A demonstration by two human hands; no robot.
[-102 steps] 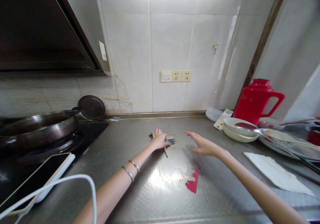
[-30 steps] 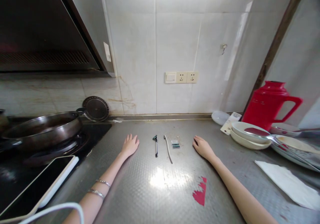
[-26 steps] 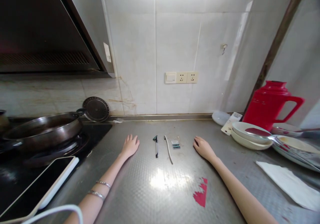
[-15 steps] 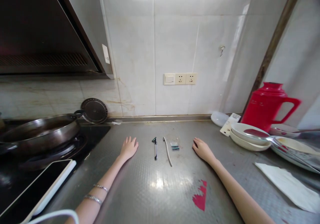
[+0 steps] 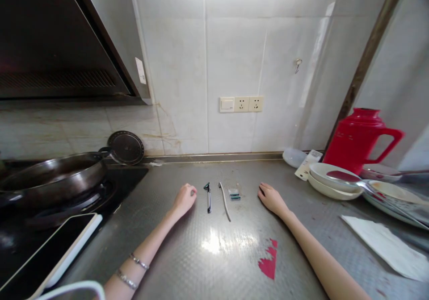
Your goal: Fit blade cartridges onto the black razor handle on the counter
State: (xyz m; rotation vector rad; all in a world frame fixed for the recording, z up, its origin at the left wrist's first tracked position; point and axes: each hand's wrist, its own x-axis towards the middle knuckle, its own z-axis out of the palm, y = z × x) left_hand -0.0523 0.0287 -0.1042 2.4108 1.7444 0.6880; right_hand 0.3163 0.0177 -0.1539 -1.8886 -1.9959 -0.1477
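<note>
Razor (image 5: 209,199), left fingers (image 5: 191,188) loosely curled beside it

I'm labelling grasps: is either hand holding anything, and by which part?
Nothing is visibly held: the left hand is beside the razor, apart from it, and the right hand rests on the counter.
</note>
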